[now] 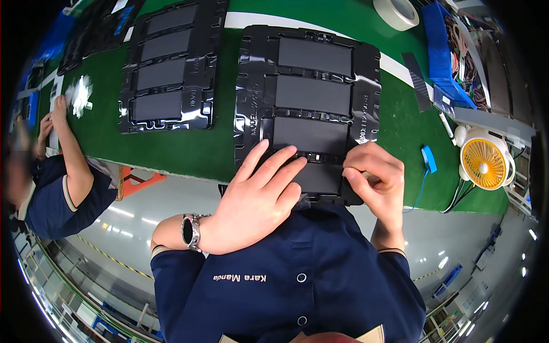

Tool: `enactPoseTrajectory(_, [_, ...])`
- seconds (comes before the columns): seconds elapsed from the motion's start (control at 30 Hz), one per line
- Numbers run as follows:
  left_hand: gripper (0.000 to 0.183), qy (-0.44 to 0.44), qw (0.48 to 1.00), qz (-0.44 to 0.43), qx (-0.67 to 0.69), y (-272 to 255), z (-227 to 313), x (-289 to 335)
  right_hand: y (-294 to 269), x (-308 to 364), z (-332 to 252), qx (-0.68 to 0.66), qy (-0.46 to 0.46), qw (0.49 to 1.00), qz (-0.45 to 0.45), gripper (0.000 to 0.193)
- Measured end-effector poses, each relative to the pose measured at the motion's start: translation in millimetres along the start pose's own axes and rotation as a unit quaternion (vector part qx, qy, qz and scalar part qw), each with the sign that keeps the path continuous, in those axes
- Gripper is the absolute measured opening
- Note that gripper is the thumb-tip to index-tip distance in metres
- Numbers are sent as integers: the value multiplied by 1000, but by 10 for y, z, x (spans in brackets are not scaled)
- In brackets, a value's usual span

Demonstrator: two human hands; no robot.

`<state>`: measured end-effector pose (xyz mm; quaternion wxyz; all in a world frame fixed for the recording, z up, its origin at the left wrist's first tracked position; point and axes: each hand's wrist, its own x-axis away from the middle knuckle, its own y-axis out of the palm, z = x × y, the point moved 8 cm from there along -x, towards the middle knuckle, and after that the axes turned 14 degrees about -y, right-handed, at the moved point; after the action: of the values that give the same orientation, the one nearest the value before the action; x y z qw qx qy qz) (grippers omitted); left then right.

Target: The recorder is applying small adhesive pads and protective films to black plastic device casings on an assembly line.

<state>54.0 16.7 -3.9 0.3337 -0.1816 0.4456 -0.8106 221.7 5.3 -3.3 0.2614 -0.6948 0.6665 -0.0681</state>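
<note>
A black plastic tray (pixel 249 94) lies in front of me with several flat dark grey rectangular panels in a column, such as the second panel (pixel 313 95). My left hand (pixel 254 197), with a watch (pixel 190 231) on its wrist, rests with fingers spread over the two panels closest to me. At the right end of the nearest panel (pixel 320 178), my right hand (pixel 378 174) is closed in a pinch, thumb against forefinger. What the pinch holds, if anything, is too small to make out.
Another loaded black tray (pixel 203 63) lies to the left on the green table (pixel 229 151). On the right are a yellow-and-white fan (pixel 484 164), a blue bin of cables (pixel 440 51), a blue clip on a cord (pixel 429 159) and a tape roll (pixel 397 14). A co-worker (pixel 74 188) works at far left.
</note>
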Motion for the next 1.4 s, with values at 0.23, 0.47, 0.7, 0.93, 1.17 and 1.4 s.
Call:
enactPoseTrajectory(0.23, [14,1,993,-29,116,-143,-13,-56,163,70,-59,43,-16,991,-122,6])
enactPoseTrajectory(0.47, [11,-163,886,-77,428,-156,-451,64,-58,-111,-130,-38,-36,999,16,7])
enactPoseTrajectory(0.7, [8,-113,726,-118,668,-14,-248,-22,101,-337,-393,-115,-63,991,-2,9])
enactPoseTrajectory(0.93, [12,-88,685,-40,722,-16,-256,-26,94,-397,-417,-94,-74,992,41,7])
enactPoseTrajectory(1.17, [12,-44,757,44,651,-72,-289,-53,134,-452,-362,-19,-37,998,48,5])
enactPoseTrajectory(1.4, [11,-64,780,56,620,-54,-299,-45,218,-431,-284,-62,34,997,28,7])
